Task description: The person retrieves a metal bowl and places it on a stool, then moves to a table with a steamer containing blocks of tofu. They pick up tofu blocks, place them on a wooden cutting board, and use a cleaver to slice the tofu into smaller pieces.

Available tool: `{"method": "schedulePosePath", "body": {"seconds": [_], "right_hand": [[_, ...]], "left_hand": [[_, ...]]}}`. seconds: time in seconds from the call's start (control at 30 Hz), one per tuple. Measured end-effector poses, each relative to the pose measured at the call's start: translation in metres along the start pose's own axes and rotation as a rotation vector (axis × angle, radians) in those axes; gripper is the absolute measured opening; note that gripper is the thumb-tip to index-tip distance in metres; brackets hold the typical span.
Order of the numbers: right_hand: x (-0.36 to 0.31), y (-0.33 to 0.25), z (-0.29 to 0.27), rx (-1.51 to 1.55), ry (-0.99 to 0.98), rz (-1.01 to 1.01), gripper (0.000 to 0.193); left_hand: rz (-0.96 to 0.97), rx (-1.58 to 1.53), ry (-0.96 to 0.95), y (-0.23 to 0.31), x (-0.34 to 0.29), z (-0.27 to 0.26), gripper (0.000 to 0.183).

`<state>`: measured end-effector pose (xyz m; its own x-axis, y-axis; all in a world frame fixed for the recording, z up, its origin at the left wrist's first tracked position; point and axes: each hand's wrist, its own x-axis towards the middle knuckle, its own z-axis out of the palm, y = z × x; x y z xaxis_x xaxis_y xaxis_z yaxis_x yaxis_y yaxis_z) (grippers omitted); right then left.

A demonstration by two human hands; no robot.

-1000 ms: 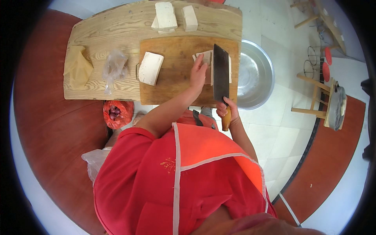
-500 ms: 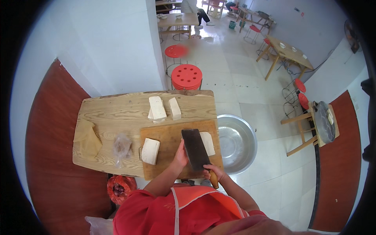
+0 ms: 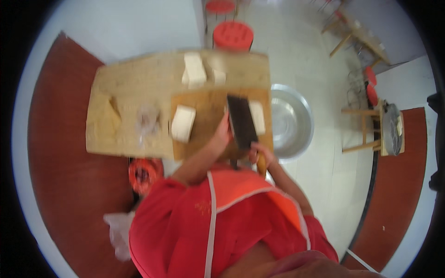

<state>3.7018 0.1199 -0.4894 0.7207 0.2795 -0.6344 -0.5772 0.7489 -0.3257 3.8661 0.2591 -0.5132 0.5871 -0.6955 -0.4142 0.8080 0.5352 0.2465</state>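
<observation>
A cleaver (image 3: 242, 123) with a broad dark blade lies across the middle of my view, over the wooden cutting board (image 3: 206, 95). My right hand (image 3: 262, 153) is closed round its wooden handle (image 3: 261, 165). My left hand (image 3: 223, 132) is against the blade's left edge; its fingers are mostly hidden behind the blade. To the right of the blade, a white tofu-like block (image 3: 257, 118) rests on the board, partly covered by the cleaver. Another white block (image 3: 183, 123) sits at the board's left side. Beyond the board stand more pale blocks (image 3: 194, 69), blurred.
A wooden table (image 3: 134, 74) carries the board, a crumpled clear bag (image 3: 147, 120) and a tan cloth (image 3: 104, 116). On the floor, right, is a wide metal basin (image 3: 301, 123). A red bag (image 3: 146, 173) is below the table's front edge. Red stools (image 3: 233, 36) stand beyond.
My view has tipped down, so the table and everything on it sit higher in the picture. Both hands keep nearly the same place relative to the cleaver and board.
</observation>
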Motion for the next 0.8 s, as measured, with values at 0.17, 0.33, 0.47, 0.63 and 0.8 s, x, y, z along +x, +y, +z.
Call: {"method": "schedulePosePath", "body": {"seconds": [0.17, 0.33, 0.47, 0.63, 0.8], "right_hand": [[-0.004, 0.004, 0.006, 0.151, -0.051, 0.043, 0.022], [-0.015, -0.004, 0.027, 0.072, -0.113, -0.043, 0.019], [-0.032, -0.016, 0.033, 0.105, -0.078, -0.106, 0.013], [-0.069, -0.022, 0.018, 0.121, 0.018, -0.260, 0.011], [-0.105, -0.004, -0.004, 0.168, 0.134, -0.345, 0.011]], "left_hand": [[0.013, -0.132, 0.033, -0.004, 0.004, -0.017, 0.042], [-0.081, -0.122, 0.081, 0.002, -0.007, -0.020, 0.041], [-0.068, -0.048, 0.160, 0.007, -0.008, -0.023, 0.039], [0.067, 0.202, 0.245, 0.011, -0.002, -0.033, 0.040], [0.006, 0.172, 0.190, 0.015, 0.008, -0.045, 0.038]]}}
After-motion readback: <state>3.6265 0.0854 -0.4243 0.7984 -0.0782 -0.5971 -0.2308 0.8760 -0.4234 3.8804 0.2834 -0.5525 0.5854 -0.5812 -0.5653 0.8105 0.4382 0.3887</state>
